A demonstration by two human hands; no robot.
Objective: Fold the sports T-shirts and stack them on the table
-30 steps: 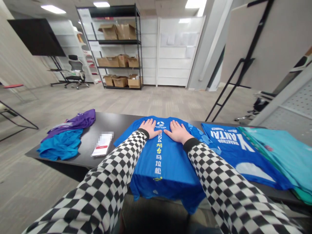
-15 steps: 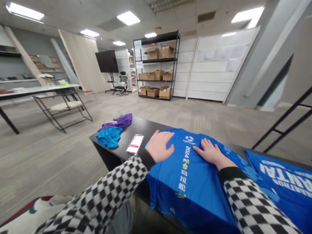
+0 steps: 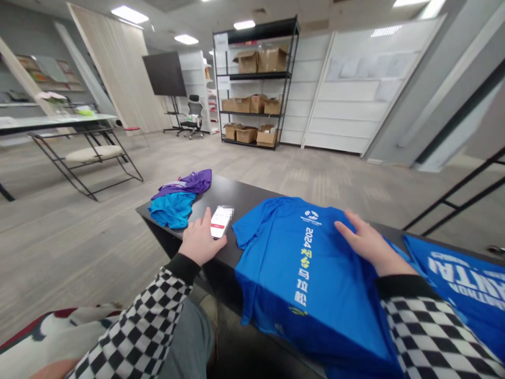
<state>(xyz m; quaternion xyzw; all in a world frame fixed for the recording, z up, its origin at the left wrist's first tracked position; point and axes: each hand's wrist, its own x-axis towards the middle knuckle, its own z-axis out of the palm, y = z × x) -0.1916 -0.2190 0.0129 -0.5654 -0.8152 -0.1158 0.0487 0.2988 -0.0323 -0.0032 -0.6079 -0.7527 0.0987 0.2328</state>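
My left hand point(image 3: 201, 242) rests on the dark table point(image 3: 244, 202) with its fingers spread at the lower edge of a smartphone point(image 3: 220, 222), whose screen is blurred in part. My right hand point(image 3: 369, 245) lies flat on a folded blue T-shirt point(image 3: 300, 273), which has yellow and white print down its middle and hangs over the table's near edge. Left of the phone lie a purple garment point(image 3: 189, 182) and a teal-blue garment point(image 3: 172, 209). Another blue printed shirt point(image 3: 461, 284) lies at the right, partly out of view.
Black metal frames point(image 3: 457, 200) stand just beyond the table's right end. A black shelf rack point(image 3: 256, 84) with cardboard boxes stands far back, and a metal-framed bench point(image 3: 94, 152) stands to the left on the carpet.
My left hand has moved off the blue T-shirt to the phone on the left. My right hand has shifted slightly right on the shirt. The view has tilted slightly.
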